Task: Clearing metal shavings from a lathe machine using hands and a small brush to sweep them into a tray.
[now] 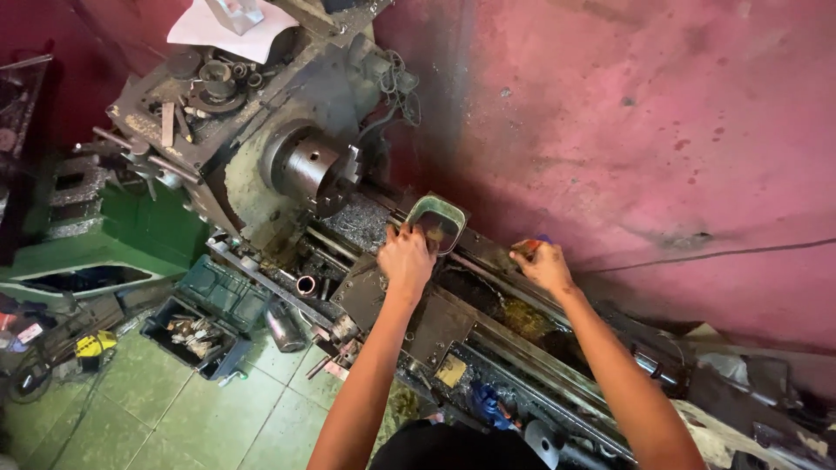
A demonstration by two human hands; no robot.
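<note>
View from above of a metal lathe (409, 313) that runs diagonally from the upper left of the frame to the lower right, set against a stained pink wall (627, 113). Just above the centre of the frame, the left hand (406, 259) grips the near rim of a small rectangular container (438, 223) with rounded corners, its fingers curled over the edge; the container sits on the lathe bed and shows a dark interior. Right of centre, the right hand (544, 264) is closed around a small object (526, 247) with orange and blue parts, too blurred to identify, held at the far edge of the bed close to the wall. The two hands are near one another but apart, with the bed's oily surface between them. Left of the container, the three-jaw chuck (306, 165) faces the hands from the headstock; loose round metal parts (213, 83) lie on the headstock top in the upper left, beside a sheet of white paper (231, 30). In the lower left, a dark open tray (193, 335) holding small metal pieces stands on the green tiled floor (174, 418), below the lathe's front edge.
</note>
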